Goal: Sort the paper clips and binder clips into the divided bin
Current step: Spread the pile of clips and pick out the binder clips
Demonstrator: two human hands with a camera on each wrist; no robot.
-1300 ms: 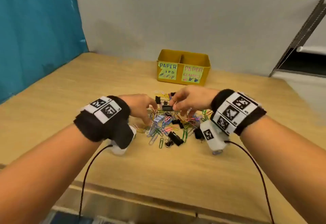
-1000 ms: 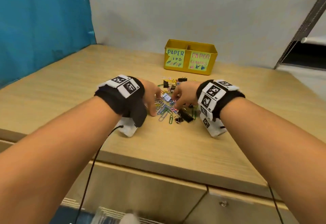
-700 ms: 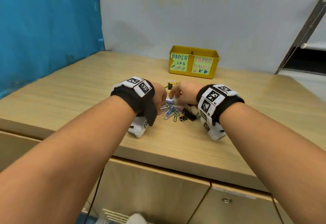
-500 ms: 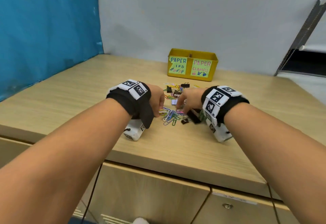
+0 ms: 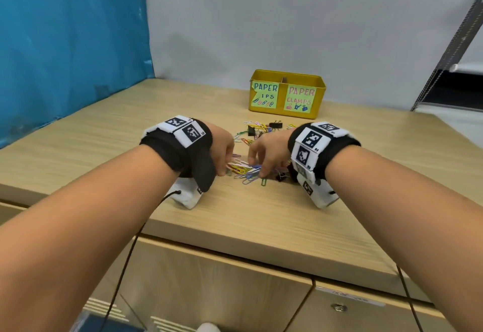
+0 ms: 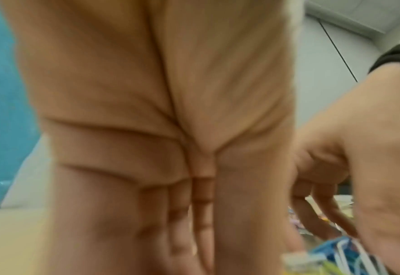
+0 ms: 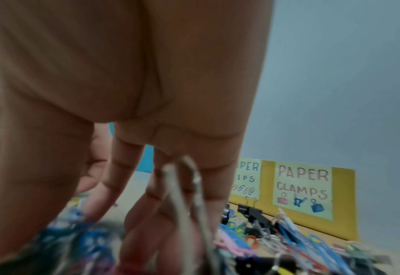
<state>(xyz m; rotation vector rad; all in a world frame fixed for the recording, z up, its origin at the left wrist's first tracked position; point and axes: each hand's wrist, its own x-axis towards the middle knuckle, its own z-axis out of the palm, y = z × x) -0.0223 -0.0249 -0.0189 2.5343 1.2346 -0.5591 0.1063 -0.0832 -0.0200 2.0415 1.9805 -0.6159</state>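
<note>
A heap of coloured paper clips (image 5: 244, 169) mixed with black binder clips (image 5: 276, 124) lies on the wooden table (image 5: 104, 133). My left hand (image 5: 224, 172) and right hand (image 5: 258, 172) come down on its near side, close together. The left hand's fingers (image 6: 201, 214) point straight down beside the clips (image 6: 349, 254). My right hand (image 7: 100, 223) has its fingers (image 7: 114, 186) spread, with the tips in the pile. A binder clip's wire handles (image 7: 185, 186) stand blurred in front of it. The yellow divided bin (image 5: 320, 88), labelled for paper clips and paper clamps, stands behind the heap.
A blue panel (image 5: 65, 44) bounds the table on the left and a grey wall (image 5: 287, 17) stands behind the bin. A metal rack (image 5: 449, 51) is at the far right. The table's front edge (image 5: 261, 248) runs above cabinet doors.
Both hands left the middle of the heap, where they met at a black binder clip, and came down on its near side. My view has pulled back and now shows the cabinet fronts.
</note>
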